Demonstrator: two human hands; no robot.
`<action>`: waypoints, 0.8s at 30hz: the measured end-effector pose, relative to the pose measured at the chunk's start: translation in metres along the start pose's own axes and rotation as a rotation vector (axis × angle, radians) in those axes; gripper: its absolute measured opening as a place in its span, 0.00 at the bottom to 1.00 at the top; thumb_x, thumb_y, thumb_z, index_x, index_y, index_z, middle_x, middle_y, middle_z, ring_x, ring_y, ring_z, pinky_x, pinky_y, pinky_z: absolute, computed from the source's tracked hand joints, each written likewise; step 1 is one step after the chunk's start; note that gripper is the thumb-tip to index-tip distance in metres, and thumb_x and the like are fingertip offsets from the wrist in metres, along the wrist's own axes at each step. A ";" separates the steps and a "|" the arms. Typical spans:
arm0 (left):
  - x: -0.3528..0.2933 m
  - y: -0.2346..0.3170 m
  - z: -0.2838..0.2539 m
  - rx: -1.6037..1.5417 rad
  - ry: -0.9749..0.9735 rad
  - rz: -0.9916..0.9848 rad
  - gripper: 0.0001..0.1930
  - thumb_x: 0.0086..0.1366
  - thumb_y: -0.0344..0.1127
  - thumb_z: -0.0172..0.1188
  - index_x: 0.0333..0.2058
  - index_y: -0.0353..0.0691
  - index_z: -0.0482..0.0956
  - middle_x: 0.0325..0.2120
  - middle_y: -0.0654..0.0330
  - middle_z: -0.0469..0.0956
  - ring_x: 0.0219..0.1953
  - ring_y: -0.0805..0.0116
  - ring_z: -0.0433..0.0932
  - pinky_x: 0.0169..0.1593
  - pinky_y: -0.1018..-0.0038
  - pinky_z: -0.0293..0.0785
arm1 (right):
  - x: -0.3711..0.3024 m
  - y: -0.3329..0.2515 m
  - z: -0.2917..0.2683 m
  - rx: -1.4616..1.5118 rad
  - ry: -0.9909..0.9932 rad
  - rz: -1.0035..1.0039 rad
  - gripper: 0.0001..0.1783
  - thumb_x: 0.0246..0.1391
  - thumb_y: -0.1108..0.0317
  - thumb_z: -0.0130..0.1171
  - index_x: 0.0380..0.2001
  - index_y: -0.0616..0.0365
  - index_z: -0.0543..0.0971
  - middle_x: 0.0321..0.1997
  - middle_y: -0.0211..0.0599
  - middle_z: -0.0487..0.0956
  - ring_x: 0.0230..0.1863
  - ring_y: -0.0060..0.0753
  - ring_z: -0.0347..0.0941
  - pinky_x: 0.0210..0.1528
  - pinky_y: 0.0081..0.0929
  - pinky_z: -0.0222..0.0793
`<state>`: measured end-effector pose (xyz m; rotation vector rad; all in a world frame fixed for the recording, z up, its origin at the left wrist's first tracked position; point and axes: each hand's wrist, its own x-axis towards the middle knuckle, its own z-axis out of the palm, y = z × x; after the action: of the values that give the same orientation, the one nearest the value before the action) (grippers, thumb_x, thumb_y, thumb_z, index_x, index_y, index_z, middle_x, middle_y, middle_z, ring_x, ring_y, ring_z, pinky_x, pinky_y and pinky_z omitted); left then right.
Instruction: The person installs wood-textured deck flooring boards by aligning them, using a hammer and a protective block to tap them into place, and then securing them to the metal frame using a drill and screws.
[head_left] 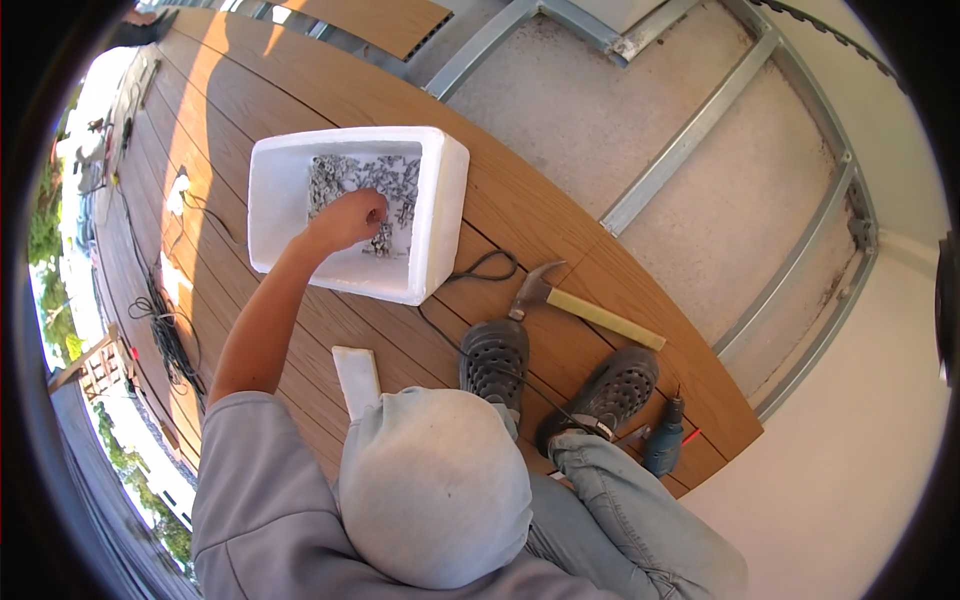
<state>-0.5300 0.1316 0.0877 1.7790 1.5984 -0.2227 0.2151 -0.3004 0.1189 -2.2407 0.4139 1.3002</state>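
I'm working over a deck of brown planks [525,215], sunlit in patches toward its left side. Past its right edge a grey metal frame [690,132] stands over bare concrete [590,125], with a white wall [830,420] beyond. A white foam box [442,215] sits open side up on the deck, near that right edge. Small silvery metal pieces [325,180] lie scattered and heaped across its bottom. My left hand [345,220] is down in the box over them, fingers curled; I cannot tell whether they grip any. By my shoes, a hammer [605,320] and a drill [663,440] lie toward the deck's lower right corner. The box's walls look plain white; any lettering on the drill is too small to read.
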 end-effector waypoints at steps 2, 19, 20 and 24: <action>0.001 -0.010 0.011 -0.021 0.003 0.237 0.05 0.55 0.27 0.62 0.31 0.37 0.77 0.35 0.52 0.79 0.37 0.45 0.80 0.40 0.55 0.75 | -0.007 -0.015 0.007 -0.312 0.065 -0.090 0.18 0.65 0.57 0.62 0.41 0.66 0.80 0.27 0.41 0.84 0.26 0.35 0.81 0.30 0.31 0.76; -0.029 -0.003 -0.037 -0.782 -0.123 -0.140 0.06 0.62 0.29 0.70 0.32 0.35 0.82 0.38 0.62 0.82 0.40 0.73 0.80 0.50 0.74 0.77 | -0.072 -0.152 0.335 -1.125 -0.472 -1.771 0.26 0.47 0.72 0.72 0.51 0.60 0.78 0.53 0.47 0.78 0.56 0.54 0.72 0.57 0.45 0.71; -0.035 -0.003 -0.041 -0.778 -0.113 -0.141 0.06 0.62 0.29 0.70 0.32 0.35 0.82 0.38 0.62 0.82 0.40 0.73 0.80 0.50 0.74 0.77 | -0.073 -0.149 0.348 -1.117 -0.476 -1.781 0.26 0.47 0.72 0.72 0.51 0.60 0.78 0.53 0.47 0.78 0.56 0.54 0.72 0.57 0.45 0.71; -0.058 0.011 -0.044 -1.098 -0.019 -0.111 0.05 0.64 0.29 0.69 0.36 0.37 0.81 0.42 0.60 0.79 0.42 0.67 0.82 0.52 0.70 0.79 | -0.065 -0.140 0.373 -1.419 -0.427 -1.849 0.21 0.44 0.73 0.69 0.44 0.59 0.76 0.46 0.45 0.76 0.52 0.51 0.70 0.51 0.46 0.73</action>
<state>-0.5471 0.1127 0.1568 0.8254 1.3673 0.5066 -0.0127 0.0276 0.0611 -1.5086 -2.6468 0.6790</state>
